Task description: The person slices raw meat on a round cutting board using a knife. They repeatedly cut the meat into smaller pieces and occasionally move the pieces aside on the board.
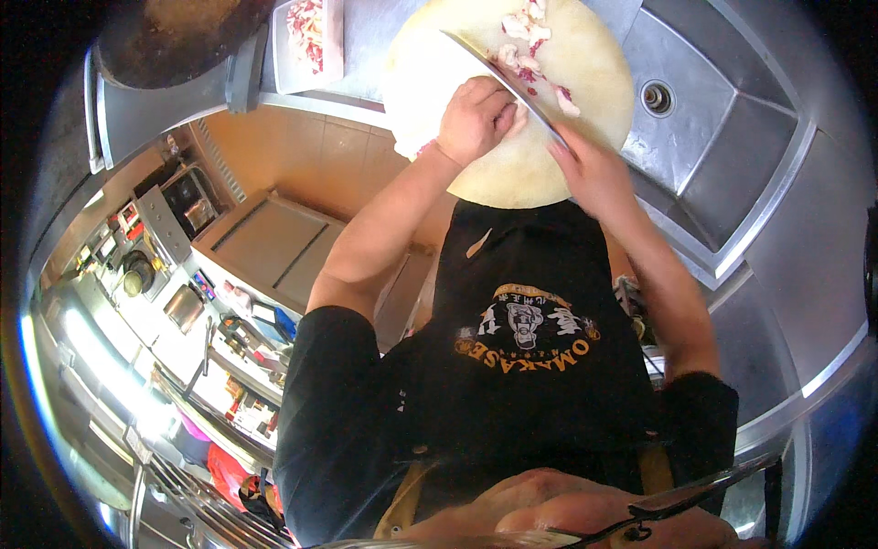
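Note:
My right hand grips a large kitchen knife by its handle end; the blade slants away to the far left over a round, pale cutting board. Just left of the blade, my left hand is closed, its curled fingers pressing down on a pale piece of meat that shows only in part. Beyond the knife lie several pale pieces of raw meat with dark red bits.
A white tray of cut red-and-white meat stands left of the board. Right of the board is a steel sink with a round drain. At the far left a large dark wok sits by the steel counter edge.

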Demonstrator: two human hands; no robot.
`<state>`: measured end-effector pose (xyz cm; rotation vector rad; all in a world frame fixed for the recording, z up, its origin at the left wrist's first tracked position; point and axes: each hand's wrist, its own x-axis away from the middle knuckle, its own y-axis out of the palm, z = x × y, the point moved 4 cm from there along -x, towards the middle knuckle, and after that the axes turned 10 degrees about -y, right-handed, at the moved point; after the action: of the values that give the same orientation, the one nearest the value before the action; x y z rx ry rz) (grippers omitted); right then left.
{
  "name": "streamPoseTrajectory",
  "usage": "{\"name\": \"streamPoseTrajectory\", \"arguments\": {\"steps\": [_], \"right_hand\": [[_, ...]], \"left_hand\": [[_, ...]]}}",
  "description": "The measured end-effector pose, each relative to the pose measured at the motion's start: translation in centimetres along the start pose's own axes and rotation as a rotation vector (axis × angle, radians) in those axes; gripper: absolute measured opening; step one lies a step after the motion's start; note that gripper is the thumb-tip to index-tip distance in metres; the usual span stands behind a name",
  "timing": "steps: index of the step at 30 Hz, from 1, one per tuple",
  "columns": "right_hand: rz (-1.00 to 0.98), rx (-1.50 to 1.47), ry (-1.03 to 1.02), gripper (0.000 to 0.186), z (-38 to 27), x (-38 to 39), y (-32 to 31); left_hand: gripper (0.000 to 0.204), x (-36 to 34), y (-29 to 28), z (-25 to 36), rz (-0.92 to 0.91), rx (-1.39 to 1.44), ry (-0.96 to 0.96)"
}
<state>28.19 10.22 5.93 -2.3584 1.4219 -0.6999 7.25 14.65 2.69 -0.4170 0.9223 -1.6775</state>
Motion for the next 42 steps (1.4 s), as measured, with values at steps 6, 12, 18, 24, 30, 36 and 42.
{"name": "streamPoseTrajectory", "arguments": {"steps": [6, 12, 18, 24, 30, 36, 42], "right_hand": [[0.261, -0.065, -0.189, 0.037, -1.5, -10.9, 1.0], [0.044, 0.033, -0.075, 0.038, -0.9, 4.8, -2.8], [-0.013, 0.083, -0.012, 0.04, -0.5, 6.5, -2.4], [-0.047, 0.018, 0.018, 0.041, -1.4, 0.6, -1.0], [-0.011, 0.011, -0.009, 0.039, 0.2, 5.6, -1.9], [0.163, -0.089, -0.162, 0.039, -0.8, -12.8, 2.4], [0.086, -0.008, -0.11, 0.038, -1.4, -0.9, -2.4]], "left_hand": [[0.023, 0.1, -0.4, 1.4, 0.061, -0.006, 0.039], [0.024, 1.0, -0.1, 0.3, 0.039, -0.057, -0.034], [0.025, 0.9, 0.3, 0.1, -0.004, -0.09, -0.02], [0.025, 0.5, 0.3, 0.2, -0.003, -0.081, -0.042], [0.02, 0.8, 0.0, 0.2, 0.029, -0.065, -0.073], [0.02, 0.3, 0.3, 0.9, -0.005, 0.01, 0.009], [0.026, 1.4, -1.9, 1.2, 0.063, 0.011, -0.066]]}}
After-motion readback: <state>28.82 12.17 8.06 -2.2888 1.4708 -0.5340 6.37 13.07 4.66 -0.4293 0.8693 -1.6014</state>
